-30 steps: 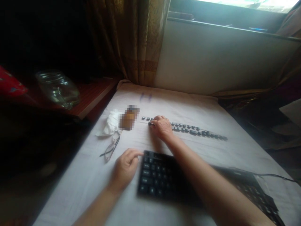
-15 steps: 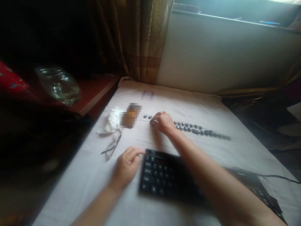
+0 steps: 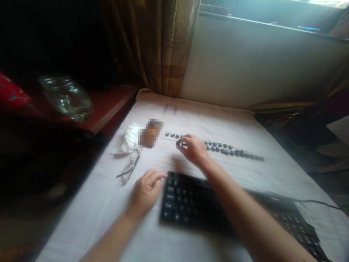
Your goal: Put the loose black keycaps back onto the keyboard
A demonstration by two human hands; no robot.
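Note:
A black keyboard (image 3: 191, 205) lies on a white cloth-covered surface (image 3: 231, 123) in front of me. My left hand (image 3: 145, 193) rests at the keyboard's upper left corner, fingers curled, forefinger touching the edge. My right hand (image 3: 193, 149) is raised a little above the cloth, pinching a small black keycap (image 3: 178, 143) between thumb and fingers. Beyond it, rows of loose black keycaps (image 3: 231, 150) are lined up on the cloth, with a few more keycaps (image 3: 171, 135) to the left of the hand.
Spectacles (image 3: 129, 167), a crumpled white tissue (image 3: 129, 142) and a blurred brown object (image 3: 151, 133) lie at the left. A glass jar (image 3: 67, 96) stands on a wooden ledge at the far left. The keyboard's cable (image 3: 313, 202) trails right. Curtain (image 3: 158, 43) and wall stand behind.
My right hand has lifted off the rows of keycaps and drawn back toward the keyboard with a keycap pinched in it. My left hand has stayed at the keyboard corner.

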